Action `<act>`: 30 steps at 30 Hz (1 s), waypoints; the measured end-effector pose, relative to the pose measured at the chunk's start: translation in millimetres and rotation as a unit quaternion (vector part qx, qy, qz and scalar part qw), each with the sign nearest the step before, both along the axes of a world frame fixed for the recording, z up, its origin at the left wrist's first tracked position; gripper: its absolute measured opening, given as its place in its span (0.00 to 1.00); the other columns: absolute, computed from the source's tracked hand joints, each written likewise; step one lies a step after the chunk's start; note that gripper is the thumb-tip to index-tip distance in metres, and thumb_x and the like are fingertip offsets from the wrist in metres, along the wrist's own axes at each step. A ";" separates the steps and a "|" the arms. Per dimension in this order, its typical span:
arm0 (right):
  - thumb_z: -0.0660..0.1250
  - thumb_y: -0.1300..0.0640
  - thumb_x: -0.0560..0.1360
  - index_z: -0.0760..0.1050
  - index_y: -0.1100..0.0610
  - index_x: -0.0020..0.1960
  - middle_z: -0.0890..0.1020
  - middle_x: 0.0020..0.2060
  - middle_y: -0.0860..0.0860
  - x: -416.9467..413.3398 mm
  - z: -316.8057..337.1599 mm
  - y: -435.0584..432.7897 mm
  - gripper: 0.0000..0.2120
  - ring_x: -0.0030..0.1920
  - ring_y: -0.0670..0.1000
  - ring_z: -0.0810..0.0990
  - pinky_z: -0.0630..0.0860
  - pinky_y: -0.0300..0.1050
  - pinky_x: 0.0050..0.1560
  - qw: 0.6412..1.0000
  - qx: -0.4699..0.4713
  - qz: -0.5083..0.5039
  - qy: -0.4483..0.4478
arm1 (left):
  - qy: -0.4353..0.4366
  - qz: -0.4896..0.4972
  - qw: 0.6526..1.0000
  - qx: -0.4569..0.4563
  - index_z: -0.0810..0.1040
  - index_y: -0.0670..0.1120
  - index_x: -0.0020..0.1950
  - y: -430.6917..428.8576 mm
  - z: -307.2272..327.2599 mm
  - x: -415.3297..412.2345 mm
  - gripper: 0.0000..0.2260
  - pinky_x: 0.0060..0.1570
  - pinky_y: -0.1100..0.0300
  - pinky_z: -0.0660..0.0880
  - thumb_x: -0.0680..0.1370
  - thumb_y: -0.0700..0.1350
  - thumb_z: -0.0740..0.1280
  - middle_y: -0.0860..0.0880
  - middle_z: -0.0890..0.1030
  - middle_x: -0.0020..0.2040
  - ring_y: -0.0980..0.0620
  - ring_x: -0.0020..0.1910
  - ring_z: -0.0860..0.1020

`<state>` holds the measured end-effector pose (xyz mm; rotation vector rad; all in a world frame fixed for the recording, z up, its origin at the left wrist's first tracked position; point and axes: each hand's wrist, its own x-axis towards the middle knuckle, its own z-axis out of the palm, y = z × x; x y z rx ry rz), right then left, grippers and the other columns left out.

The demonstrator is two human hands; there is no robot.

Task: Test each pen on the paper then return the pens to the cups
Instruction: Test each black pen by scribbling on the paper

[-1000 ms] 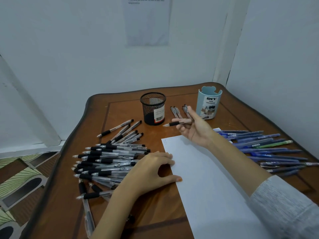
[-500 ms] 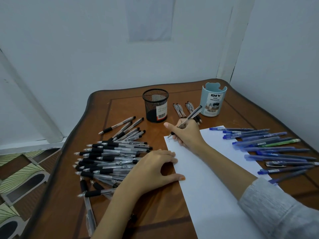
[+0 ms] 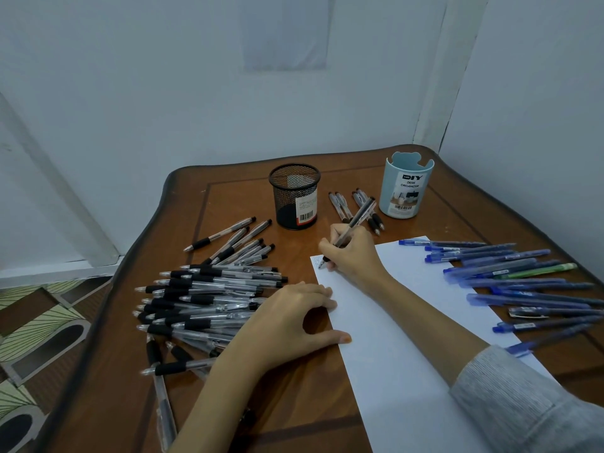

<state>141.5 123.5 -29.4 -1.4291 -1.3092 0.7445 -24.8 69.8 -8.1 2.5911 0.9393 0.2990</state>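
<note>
The right hand [image 3: 353,256] is pinching a slim clear pen [image 3: 359,214] by its black rubber grip, fingers curled round the barrel, and its tip is touching the far left corner of the paper [image 3: 408,338], where a small faint scribble is showing. The smooth white sheet is lying slantwise across the glossy brown wooden table [image 3: 228,197], whose edge is curving in waves. The left hand [image 3: 287,325] is arching over the sheet's left edge, thumb tip and fingertips pressing down, holding nothing; the 2 hands are sitting apart. To its left, a loose heap of clear plastic pens with black grips [image 3: 209,295] is lying on the wood, most pointing sideways. At the far side, a round black wire-mesh cup [image 3: 294,197] with a barcode sticker is standing upright, and a pale blue cup [image 3: 407,188] with a scalloped rim and a printed label is standing to its right. A few more clear pens [image 3: 340,207] are lying between the 2 cups. Blue translucent pens [image 3: 523,282] and 1 green pen [image 3: 539,271] are spreading over the sheet's right edge. A grey ribbed knit sleeve [image 3: 523,403] is covering the right forearm.
</note>
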 end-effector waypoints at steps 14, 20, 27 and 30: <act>0.67 0.66 0.74 0.69 0.60 0.33 0.72 0.26 0.54 -0.3 1.0 -1.0 0.13 0.25 0.47 0.77 0.77 0.38 0.30 1.000 -0.006 -0.001 0.002 | 0.001 0.003 1.000 -0.013 0.73 0.52 0.67 -0.4 0.5 0.4 0.27 0.69 0.64 0.57 0.72 0.64 0.65 0.57 0.70 0.70 0.62 0.69 0.65; 0.66 0.67 0.74 0.67 0.59 0.31 0.71 0.27 0.54 -0.7 0.4 -0.2 0.15 0.24 0.47 0.76 0.75 0.38 0.30 1.000 0.004 -0.001 -0.002 | -0.012 0.003 1.000 -0.005 0.74 0.52 0.66 -1.2 0.3 -1.1 0.27 0.64 0.70 0.55 0.72 0.64 0.66 0.57 0.71 0.69 0.63 0.68 0.65; 0.67 0.66 0.74 0.68 0.58 0.31 0.72 0.28 0.55 1.6 -0.4 -0.4 0.15 0.24 0.46 0.77 0.75 0.37 0.30 1.000 0.003 -0.025 -0.003 | -0.010 0.001 1.000 -0.006 0.75 0.51 0.66 -0.7 -0.2 -0.5 0.27 0.65 0.69 0.56 0.72 0.64 0.66 0.56 0.71 0.69 0.63 0.68 0.66; 0.67 0.66 0.74 0.68 0.59 0.31 0.72 0.29 0.57 0.4 -1.6 0.9 0.15 0.26 0.49 0.76 0.76 0.39 0.31 1.000 0.001 -0.014 -0.008 | -0.010 0.002 1.000 -0.005 0.75 0.51 0.66 -0.7 -0.4 -0.8 0.27 0.65 0.69 0.56 0.72 0.64 0.66 0.56 0.71 0.69 0.63 0.68 0.66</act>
